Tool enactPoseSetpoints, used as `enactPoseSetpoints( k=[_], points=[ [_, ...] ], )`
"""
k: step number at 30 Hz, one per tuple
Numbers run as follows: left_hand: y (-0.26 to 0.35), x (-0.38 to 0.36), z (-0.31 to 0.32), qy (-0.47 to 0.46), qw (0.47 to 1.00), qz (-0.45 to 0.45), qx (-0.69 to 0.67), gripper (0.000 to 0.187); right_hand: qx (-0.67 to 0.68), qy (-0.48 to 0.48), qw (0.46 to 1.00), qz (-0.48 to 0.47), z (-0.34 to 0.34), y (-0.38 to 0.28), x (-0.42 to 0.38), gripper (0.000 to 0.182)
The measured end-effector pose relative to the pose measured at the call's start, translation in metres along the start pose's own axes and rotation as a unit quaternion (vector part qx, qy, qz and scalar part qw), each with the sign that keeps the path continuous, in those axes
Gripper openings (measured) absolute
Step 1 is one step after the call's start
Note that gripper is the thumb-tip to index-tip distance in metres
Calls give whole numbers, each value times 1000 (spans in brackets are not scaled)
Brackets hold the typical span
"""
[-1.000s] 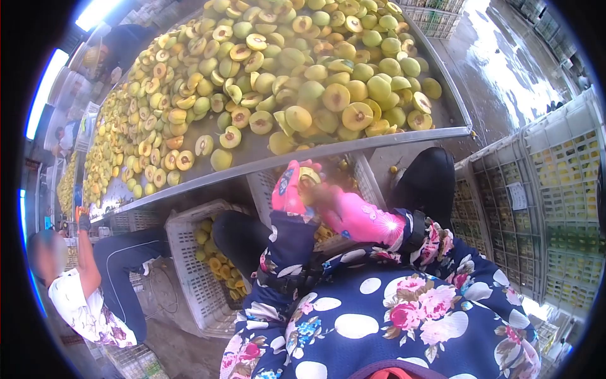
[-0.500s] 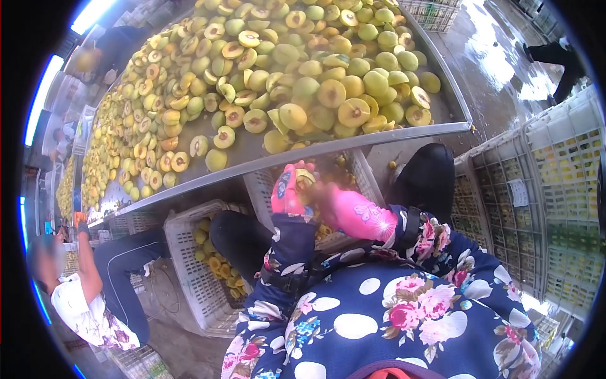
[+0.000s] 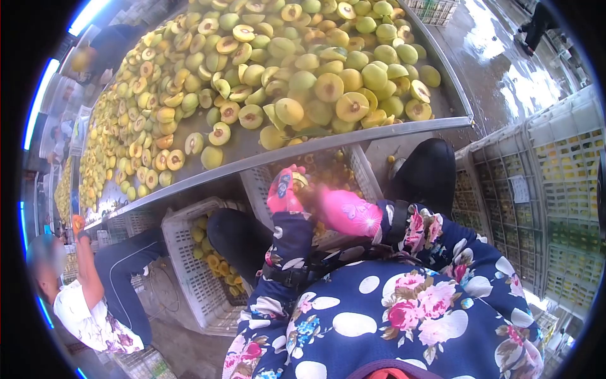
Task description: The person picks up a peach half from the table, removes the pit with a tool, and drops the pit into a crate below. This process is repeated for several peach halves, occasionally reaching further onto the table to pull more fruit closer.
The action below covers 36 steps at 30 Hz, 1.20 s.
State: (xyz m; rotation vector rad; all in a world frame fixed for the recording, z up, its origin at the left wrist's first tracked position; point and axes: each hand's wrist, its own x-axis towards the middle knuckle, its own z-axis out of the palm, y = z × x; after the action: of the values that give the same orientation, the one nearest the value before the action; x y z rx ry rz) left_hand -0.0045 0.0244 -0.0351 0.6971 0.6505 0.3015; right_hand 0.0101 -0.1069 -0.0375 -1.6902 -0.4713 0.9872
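Note:
Pink gloves cover both my hands, which are close together over a white crate [image 3: 364,174] below the table edge. My left hand [image 3: 285,191] is closed around a yellow-green fruit half [image 3: 299,182], its cut side partly showing. Beside it on the right, my right hand [image 3: 347,211] is bent toward the fruit; its fingers are blurred, and what they hold cannot be made out. Small fruit pieces [image 3: 338,165] lie in the crate under my hands.
A metal-edged table [image 3: 404,128] heaped with halved fruit [image 3: 328,87] spans the front. A second crate [image 3: 189,271] with fruit stands left of my knee. Stacked crates [image 3: 524,189] rise at the right. A co-worker [image 3: 95,309] sits at the far left.
My right hand has shifted slightly left and down, while my left hand still holds the fruit. The person walking at the upper right has moved farther away.

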Motion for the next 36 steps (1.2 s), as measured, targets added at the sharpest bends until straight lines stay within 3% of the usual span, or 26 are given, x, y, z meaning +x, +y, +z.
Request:
enactPoseSetpoints(
  k=[2, 5, 7, 9, 10, 12, 15, 17, 20, 25, 29, 31, 33, 35, 36],
  points=[
    [-3, 7, -5, 11, 1000, 11, 9, 19, -106, 8, 994, -18, -7, -17, -6, 33],
    [-2, 10, -8, 20, 999, 5, 30, 18, -165, 11, 985, -52, -4, -19, -3, 30],
    [-2, 13, -16, 19, 999, -16, 26, 19, -89, -4, 996, -10, -1, -17, -1, 30],
    [-10, 22, -31, 10, 999, -45, -1, 23, -86, 3, 994, -73, 3, 1, 8, 31],
    [-9, 23, -32, -15, 997, -71, -28, 26, -120, 18, 980, -156, 6, 16, 19, 31],
    [-6, 26, -32, -64, 987, -121, -84, 34, -142, 24, 973, -178, 5, 36, 29, 32],
    [18, 6, -6, -116, 977, -149, -94, 42, -82, 48, 994, -63, -12, -13, 9, 39],
    [23, 0, 0, -130, 977, -143, -94, 44, -10, 131, 988, -76, -17, -33, -8, 47],
    [21, -5, -2, -136, 980, -124, -70, 42, -25, 183, 969, -164, -13, -45, -18, 51],
    [6, -21, 7, -114, 990, -82, 11, 39, -191, 157, 962, -112, -15, -56, -19, 47],
    [4, -20, 1, -154, 972, -157, -86, 38, -240, 145, 950, -135, -17, -46, -17, 45],
    [10, -30, 5, -214, 954, 26, 206, 38, -73, 153, 977, -132, -20, -46, -17, 42],
    [14, -40, 7, -223, 945, 65, 230, 38, -152, 268, 938, -161, -34, -32, -8, 38],
    [17, -43, 11, -183, 982, -33, -15, 37, -184, 412, 863, -227, -48, -23, -3, 33],
    [18, -36, 5, -206, 978, -28, -18, 36, -51, 352, 918, -174, -50, -24, -11, 34]
  ],
)
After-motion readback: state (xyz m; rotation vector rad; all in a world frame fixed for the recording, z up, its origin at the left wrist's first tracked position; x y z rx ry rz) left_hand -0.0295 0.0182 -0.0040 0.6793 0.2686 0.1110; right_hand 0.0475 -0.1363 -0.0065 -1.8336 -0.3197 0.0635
